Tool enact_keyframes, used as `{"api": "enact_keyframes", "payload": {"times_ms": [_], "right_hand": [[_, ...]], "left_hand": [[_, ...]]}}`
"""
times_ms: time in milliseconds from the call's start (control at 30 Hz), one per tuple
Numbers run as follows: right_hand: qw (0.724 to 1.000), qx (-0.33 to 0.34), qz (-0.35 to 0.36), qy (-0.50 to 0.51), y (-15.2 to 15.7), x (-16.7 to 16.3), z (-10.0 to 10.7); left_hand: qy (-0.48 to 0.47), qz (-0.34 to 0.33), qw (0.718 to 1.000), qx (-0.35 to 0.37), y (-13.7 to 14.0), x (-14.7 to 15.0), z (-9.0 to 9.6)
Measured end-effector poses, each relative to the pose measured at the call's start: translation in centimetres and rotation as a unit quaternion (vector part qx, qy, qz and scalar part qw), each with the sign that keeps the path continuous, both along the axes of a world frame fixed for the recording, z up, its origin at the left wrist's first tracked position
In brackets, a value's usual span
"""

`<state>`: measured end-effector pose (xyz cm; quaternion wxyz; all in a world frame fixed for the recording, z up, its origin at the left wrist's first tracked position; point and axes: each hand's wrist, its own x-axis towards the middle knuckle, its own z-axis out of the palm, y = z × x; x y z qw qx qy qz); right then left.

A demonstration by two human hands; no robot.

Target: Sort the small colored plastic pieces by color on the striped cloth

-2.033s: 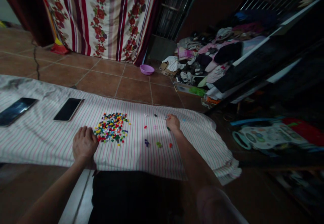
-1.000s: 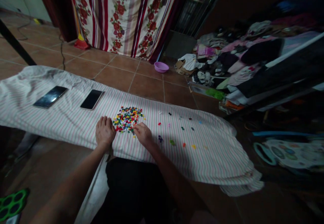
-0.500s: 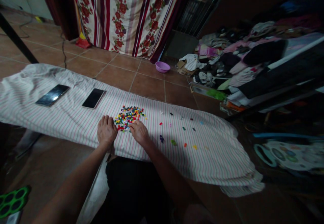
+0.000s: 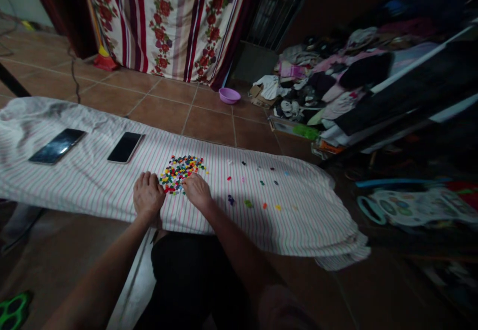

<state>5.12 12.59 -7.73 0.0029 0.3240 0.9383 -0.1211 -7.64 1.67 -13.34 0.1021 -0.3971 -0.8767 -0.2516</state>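
Note:
A pile of small multicoloured bead-like pieces (image 4: 181, 166) lies on a striped cloth (image 4: 295, 235). My left hand (image 4: 148, 193) rests on the cloth at the pile's left edge, its fingers stretched out. At the pile's near right side is my right hand (image 4: 197, 190), with thumb and fingers pinched together; what they hold, if anything, is too small to make out. Spread to the right are small single-colour groups, among them dark blue pieces (image 4: 231, 200), green pieces (image 4: 248, 203), yellow pieces (image 4: 278, 207) and a red piece (image 4: 229, 178).
Two phones, a larger one (image 4: 58, 146) and a smaller one (image 4: 126, 147), lie on the cloth to the left. Beyond it, a purple basin (image 4: 229, 95) stands on the tiled floor before a flowered curtain (image 4: 179, 26). Clothes (image 4: 324, 76) are heaped at the back right.
The whole view has shifted, so the cloth and the things on it appear further left. Both hands stay beside the pile, the right one still pinched.

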Motion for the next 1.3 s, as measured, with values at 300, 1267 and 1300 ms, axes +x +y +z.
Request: {"api": "enact_keyframes", "payload": {"times_ms": [300,1267,1300], "right_hand": [[0.999,-0.018,-0.031,0.015,-0.2,-0.4,-0.2],[0.898,0.001,-0.257,0.356,7.8,14.6,-2.4],[0.894,0.009,-0.272,0.356,8.8,16.2,-2.2]], "left_hand": [[-0.005,-0.002,1.000,0.022,0.0,-0.1,-0.2],[-0.006,0.013,0.999,-0.029,0.0,0.3,0.7],[-0.010,0.012,0.999,-0.035,0.0,0.3,0.8]]}}
